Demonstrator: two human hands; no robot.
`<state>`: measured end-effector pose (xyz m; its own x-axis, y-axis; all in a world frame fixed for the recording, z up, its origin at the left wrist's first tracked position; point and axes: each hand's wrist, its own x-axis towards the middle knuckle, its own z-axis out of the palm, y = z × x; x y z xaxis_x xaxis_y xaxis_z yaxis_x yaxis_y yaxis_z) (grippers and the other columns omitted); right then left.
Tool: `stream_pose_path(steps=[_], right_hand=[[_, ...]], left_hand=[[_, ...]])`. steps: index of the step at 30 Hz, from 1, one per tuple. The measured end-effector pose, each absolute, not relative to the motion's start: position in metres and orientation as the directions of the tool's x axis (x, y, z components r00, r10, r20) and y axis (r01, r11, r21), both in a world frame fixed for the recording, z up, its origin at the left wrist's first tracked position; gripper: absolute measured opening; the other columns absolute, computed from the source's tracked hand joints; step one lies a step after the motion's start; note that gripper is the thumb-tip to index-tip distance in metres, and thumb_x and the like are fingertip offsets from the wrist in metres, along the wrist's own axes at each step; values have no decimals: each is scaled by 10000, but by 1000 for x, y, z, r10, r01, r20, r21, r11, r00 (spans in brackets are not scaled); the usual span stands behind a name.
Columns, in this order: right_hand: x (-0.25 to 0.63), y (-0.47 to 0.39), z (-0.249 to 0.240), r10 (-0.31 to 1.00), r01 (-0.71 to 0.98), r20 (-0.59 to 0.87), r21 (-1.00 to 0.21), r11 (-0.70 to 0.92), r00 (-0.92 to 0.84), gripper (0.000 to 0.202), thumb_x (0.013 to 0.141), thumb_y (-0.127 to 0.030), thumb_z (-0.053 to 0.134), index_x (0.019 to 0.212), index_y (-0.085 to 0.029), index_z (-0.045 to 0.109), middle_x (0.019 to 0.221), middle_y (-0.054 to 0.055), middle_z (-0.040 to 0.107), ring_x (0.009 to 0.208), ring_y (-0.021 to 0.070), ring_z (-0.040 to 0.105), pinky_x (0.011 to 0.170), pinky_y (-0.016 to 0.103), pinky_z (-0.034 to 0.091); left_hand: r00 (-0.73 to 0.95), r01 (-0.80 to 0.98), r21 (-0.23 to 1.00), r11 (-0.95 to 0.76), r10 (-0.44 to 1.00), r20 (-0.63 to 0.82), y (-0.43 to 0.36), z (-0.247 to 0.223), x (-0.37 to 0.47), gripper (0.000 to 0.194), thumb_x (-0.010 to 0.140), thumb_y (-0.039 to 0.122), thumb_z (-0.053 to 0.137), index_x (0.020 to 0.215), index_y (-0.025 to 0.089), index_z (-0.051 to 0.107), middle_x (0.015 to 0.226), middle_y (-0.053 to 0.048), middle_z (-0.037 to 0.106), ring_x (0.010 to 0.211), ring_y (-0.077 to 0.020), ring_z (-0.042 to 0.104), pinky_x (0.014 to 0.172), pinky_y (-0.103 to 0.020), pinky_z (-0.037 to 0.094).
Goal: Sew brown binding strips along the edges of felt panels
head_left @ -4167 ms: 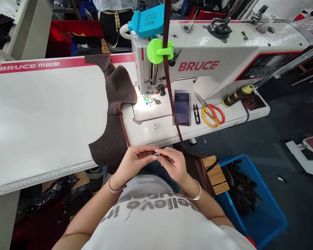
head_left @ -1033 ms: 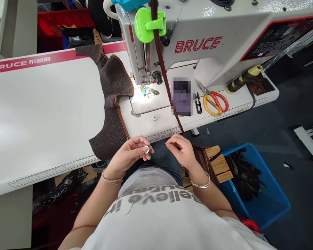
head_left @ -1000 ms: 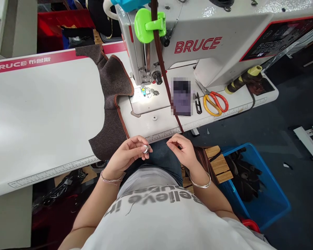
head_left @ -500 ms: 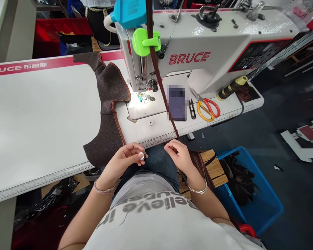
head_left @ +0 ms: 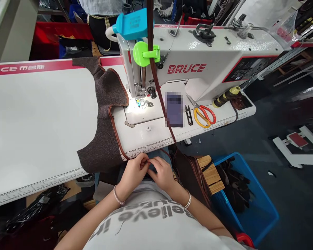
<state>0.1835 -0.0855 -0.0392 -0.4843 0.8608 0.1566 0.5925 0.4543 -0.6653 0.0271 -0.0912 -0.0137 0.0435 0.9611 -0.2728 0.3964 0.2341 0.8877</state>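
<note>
Above my lap, just off the table's front edge, my left hand (head_left: 135,171) and my right hand (head_left: 162,171) meet at the fingertips. Both are closed in a pinch, and whatever sits between the fingers is too small and hidden to name. Left of them, a dark brown fabric piece (head_left: 106,86) with reddish-brown edging lies on the white table (head_left: 41,114), its lower end hanging over the edge. Behind my hands stands the sewing machine (head_left: 190,55), its needle area lit. A brown strip (head_left: 158,83) runs down past it. A small white disc (head_left: 148,128) lies on the table.
Scissors (head_left: 205,116), thread snips (head_left: 189,115), a blurred dark rectangle (head_left: 175,109) and a thread cone (head_left: 226,96) are on the table's right part. A blue bin (head_left: 261,208) with dark pieces stands at lower right beside a wooden surface (head_left: 211,173). A person (head_left: 101,24) is behind.
My hands have come together from apart. The round silver-and-dark object seen in my left fingers before is now hidden. The view has shifted slightly.
</note>
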Motion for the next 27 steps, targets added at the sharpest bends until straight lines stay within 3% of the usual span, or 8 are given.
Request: stream_pose_path(steps=[6,11,15,17,20,23,27], right_hand=[[182,-85,-56,871,522,177,-740,425,-458,196,887,-215,508,1011,-148,645,886,90,646,779,221,604,689,339,502],[185,-84,-62,914,433,166,-839,328,-370,170,870,-213,526,981,-160,642,832,65,621,706,178,570,629,298,490],[191,-82,-70,935,411,150,-867,281,-323,153,886,-232,547,990,-177,643,836,55,611,693,158,561,607,276,488],[193,-80,-74,934,395,153,-875,280,-324,167,893,-238,556,1019,-182,649,866,61,621,707,155,576,594,267,498],[193,-77,-79,931,384,167,-876,292,-326,206,895,-226,561,1072,-191,660,906,70,630,756,165,602,611,271,526],[190,-73,-85,940,391,144,-882,264,-309,249,893,-245,573,1124,-199,652,930,76,625,752,167,604,609,277,534],[189,-73,-97,958,427,112,-877,221,-265,318,892,-272,564,1194,-180,598,958,90,620,734,166,591,579,275,520]], left_hand=[[66,515,829,217,955,-290,-97,-21,30,223,855,240,507,1077,215,509,801,-16,653,713,-180,636,644,-267,455],[97,450,856,255,939,-330,-101,-33,34,226,903,327,476,1090,219,543,822,-30,669,723,-186,639,659,-280,470],[147,39,874,484,862,-484,-95,-48,37,386,846,448,572,1123,181,540,797,-31,662,703,-168,632,676,-286,516],[199,-219,769,600,799,-567,-90,-56,37,449,765,463,683,1067,154,561,794,-31,658,699,-148,632,692,-275,532],[271,-474,574,668,731,-626,-85,-65,36,432,689,370,794,1005,136,615,849,-40,669,716,-117,638,701,-231,532],[302,-591,441,676,692,-656,-82,-77,34,380,655,281,830,956,129,655,886,-54,678,740,-115,644,702,-222,538],[274,-616,412,671,674,-686,-73,-96,28,249,691,241,803,845,108,659,822,-71,673,735,-126,645,708,-238,545]])
